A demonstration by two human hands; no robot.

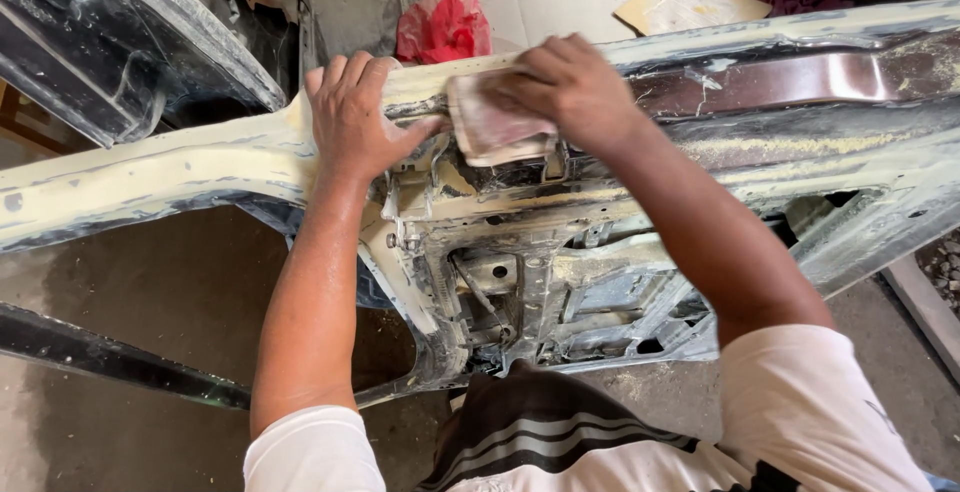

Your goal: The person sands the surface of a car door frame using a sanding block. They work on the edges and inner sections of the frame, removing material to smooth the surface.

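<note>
A car body workshop: filler-coated car door (700, 182), dusty concrete floor (150, 282).

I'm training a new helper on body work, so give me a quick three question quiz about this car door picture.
1. True or false: the right hand presses a folded sanding sheet on the door frame.
2. Where does the left hand rest?
A. On the floor
B. On the door frame's top edge
C. On the red bag
3. What colour is the bag on the floor behind the door?

Key: 1 true. 2 B. 3 red.
</note>
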